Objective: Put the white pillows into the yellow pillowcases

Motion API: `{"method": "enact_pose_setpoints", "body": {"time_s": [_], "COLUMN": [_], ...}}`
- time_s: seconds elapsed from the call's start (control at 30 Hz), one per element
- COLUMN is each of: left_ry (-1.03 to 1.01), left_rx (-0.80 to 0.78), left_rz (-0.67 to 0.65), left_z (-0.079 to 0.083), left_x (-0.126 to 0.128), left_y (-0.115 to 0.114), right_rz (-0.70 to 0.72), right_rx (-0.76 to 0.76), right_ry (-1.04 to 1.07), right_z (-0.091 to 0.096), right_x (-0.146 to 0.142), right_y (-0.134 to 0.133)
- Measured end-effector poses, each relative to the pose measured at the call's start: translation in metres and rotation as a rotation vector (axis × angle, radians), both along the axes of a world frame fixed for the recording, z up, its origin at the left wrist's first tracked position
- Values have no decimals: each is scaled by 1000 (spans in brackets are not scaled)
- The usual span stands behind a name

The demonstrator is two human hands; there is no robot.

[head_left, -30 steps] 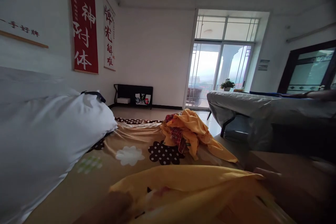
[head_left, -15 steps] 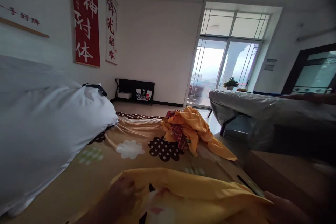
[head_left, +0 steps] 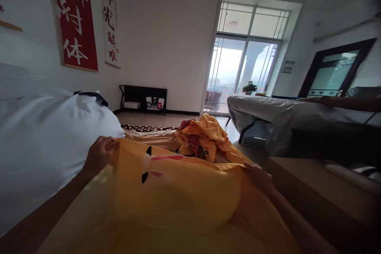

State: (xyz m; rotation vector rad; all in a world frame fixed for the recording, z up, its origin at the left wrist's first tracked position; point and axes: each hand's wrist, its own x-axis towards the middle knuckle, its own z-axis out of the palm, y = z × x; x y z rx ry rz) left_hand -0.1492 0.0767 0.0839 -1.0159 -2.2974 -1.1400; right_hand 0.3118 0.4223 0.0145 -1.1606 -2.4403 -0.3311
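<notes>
A yellow garment (head_left: 178,190) with a cartoon face printed on it is held up and spread over the bed in front of me. My left hand (head_left: 99,154) pinches its upper left corner, fingers closed on the cloth. My right hand (head_left: 258,178) grips its upper right edge, fingers curled into the fabric. Behind the garment lies a heap of clothes (head_left: 205,139), yellow with a red plaid piece in it.
A big white pillow (head_left: 44,139) fills the left. The bed wears a tan flowered sheet (head_left: 154,137). To the right stand a second bed under a grey cover (head_left: 282,115) and a wooden ledge (head_left: 321,182); another person's arm (head_left: 348,102) rests on that bed.
Both hands have risen and moved apart, lifting the yellow garment from low near the frame's bottom edge to spread open. The view has shifted slightly right.
</notes>
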Motion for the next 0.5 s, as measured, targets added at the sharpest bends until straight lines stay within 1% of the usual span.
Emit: {"method": "enact_pose_setpoints", "body": {"time_s": [0.07, 0.13, 0.2, 0.27, 0.33, 0.4, 0.5], "left_ry": [-12, -30, -62, -84, -85, -69, -34], "left_rx": [-102, -174, -220, -263, -295, -323, -359], "left_rz": [95, 148, 171, 194, 204, 215, 228], "left_z": [1, -6, -22, -43, -66, -86, -105], "left_x": [-17, -34, -50, -62, -72, -79, -90], "left_y": [20, 39, 55, 70, 85, 99, 121], "right_rz": [75, 145, 189, 208, 213, 206, 177], "right_rx": [-71, -110, -114, -93, -58, -19, 22], "right_ry": [-100, -173, -208, -210, -195, -182, -180], "right_z": [-14, -31, -47, -59, -66, -68, -70], "right_x": [-29, -67, -102, -128, -143, -152, -164], "right_y": [4, 7, 11, 19, 34, 54, 87]}}
